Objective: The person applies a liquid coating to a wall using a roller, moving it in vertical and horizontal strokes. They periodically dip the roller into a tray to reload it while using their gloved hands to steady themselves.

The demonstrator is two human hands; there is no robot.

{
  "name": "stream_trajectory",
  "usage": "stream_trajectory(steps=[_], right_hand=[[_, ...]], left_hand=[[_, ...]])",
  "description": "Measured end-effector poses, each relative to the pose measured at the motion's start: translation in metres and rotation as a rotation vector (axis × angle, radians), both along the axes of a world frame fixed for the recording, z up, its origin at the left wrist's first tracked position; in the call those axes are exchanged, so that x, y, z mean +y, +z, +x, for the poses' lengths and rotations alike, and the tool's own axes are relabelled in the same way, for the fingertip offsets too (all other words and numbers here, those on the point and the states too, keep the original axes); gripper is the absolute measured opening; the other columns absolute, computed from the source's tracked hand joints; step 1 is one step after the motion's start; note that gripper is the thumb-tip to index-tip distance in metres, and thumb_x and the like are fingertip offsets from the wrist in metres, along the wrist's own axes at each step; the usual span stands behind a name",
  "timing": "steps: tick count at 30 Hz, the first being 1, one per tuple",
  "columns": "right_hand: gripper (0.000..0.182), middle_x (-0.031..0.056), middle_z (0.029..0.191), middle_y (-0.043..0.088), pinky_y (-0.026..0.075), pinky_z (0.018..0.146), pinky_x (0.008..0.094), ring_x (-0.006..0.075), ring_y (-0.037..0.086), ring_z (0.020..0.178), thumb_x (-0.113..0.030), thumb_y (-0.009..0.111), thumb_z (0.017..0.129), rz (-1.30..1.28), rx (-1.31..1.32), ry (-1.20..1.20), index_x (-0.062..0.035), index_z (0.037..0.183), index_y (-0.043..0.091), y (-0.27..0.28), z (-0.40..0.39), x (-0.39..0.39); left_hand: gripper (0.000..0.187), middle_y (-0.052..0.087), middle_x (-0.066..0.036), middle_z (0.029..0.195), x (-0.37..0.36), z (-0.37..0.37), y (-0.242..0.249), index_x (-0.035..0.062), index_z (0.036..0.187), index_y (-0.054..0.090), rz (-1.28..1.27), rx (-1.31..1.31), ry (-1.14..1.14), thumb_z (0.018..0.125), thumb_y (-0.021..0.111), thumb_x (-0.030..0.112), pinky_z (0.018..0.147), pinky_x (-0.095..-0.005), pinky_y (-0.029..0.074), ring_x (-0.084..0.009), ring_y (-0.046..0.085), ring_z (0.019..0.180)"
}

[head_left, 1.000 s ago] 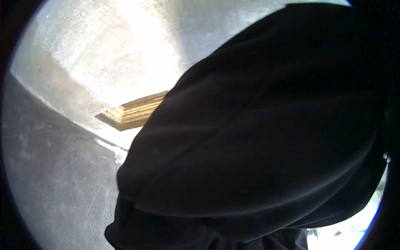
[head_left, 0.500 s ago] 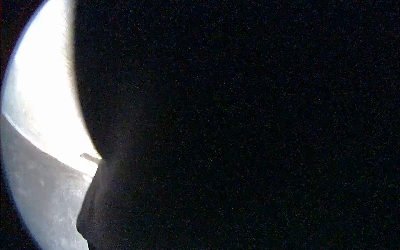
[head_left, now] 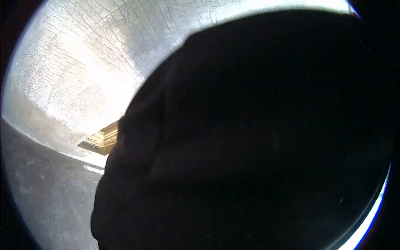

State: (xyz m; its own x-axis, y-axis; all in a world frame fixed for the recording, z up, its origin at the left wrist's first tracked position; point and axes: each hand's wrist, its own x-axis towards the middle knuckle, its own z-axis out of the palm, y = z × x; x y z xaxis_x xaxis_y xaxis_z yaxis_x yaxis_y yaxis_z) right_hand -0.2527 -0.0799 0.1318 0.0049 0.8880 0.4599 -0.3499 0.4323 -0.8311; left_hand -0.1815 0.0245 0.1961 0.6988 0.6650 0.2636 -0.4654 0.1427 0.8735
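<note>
A large dark shape (head_left: 250,133) fills most of the head view, very close to the camera. Faint folds show in it, like cloth, but I cannot make out what it is. Neither of my hands can be told apart from it. At its left edge a golden-brown, ridged piece (head_left: 102,139) like a length of moulding sticks out; the rest of that piece is hidden behind the dark shape.
Bright, whitish surface with fine cracks (head_left: 91,46) spans the upper left. Below a pale edge, a grey, scuffed surface (head_left: 50,191) lies at the lower left. A thin bright strip (head_left: 368,221) shows at the lower right.
The dark shape has drawn back from the top and the right edge, uncovering more of the cracked surface. More of the golden-brown piece shows now.
</note>
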Motion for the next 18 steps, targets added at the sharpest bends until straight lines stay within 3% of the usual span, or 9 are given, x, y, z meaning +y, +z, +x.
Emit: stream_trajectory(steps=[18], right_hand=[[0.049, 0.0140, 0.097, 0.059, 0.045, 0.081, 0.0305, 0.0190, 0.057, 0.090, -0.024, 0.051, 0.091, -0.014, 0.047, 0.037, 0.0020, 0.131, 0.041, 0.000, 0.012, -0.001]], left_hand=[[0.035, 0.053, -0.015, 0.070, 0.006, -0.004, -0.007, 0.0028, 0.081, 0.043, 0.063, -0.009, -0.040, 0.096, 0.041, 0.034, 0.065, -0.0360, 0.048, -0.0254, 0.055, 0.063]])
